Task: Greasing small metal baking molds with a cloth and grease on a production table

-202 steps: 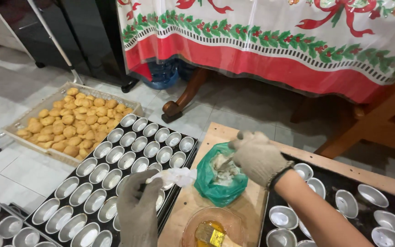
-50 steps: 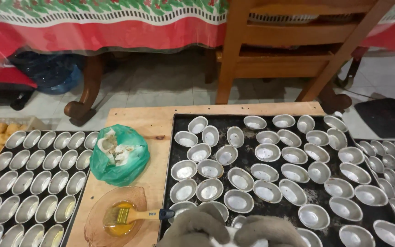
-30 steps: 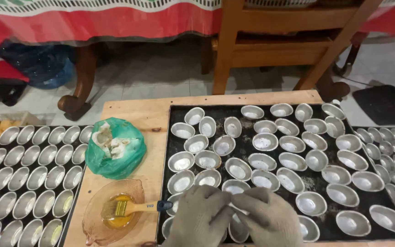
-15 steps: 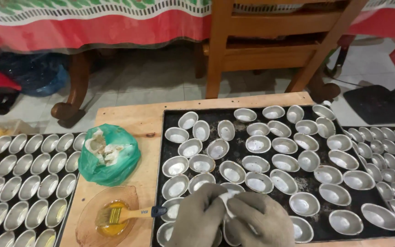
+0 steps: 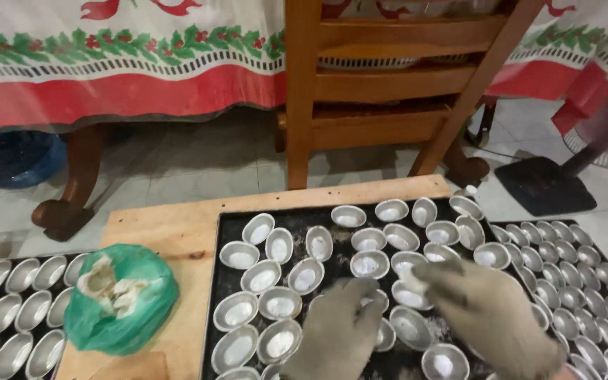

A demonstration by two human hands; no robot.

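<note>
Both my hands wear grey-brown gloves and hover low over a black tray (image 5: 214,281) filled with several small oval metal moulds (image 5: 279,246). My left hand (image 5: 339,334) lies flat with its fingers stretched over moulds in the tray's near middle. My right hand (image 5: 490,309) reaches in from the right, its fingertips touching a mould (image 5: 401,280) near the tray's centre. Whether those fingers pinch it is unclear. A green plastic bag (image 5: 124,302) holding pale dough lumps sits on the wooden board (image 5: 170,225), left of the tray.
More moulds fill a tray at the far left (image 5: 8,295) and another at the right (image 5: 571,274). Beyond the board stand a wooden chair (image 5: 388,91), a table leg (image 5: 72,190) under a red and white tablecloth (image 5: 107,63), and a black fan base (image 5: 543,186).
My hands have moved apart and further up the tray. The view has shifted, so the dish with the brush has dropped out at the bottom.
</note>
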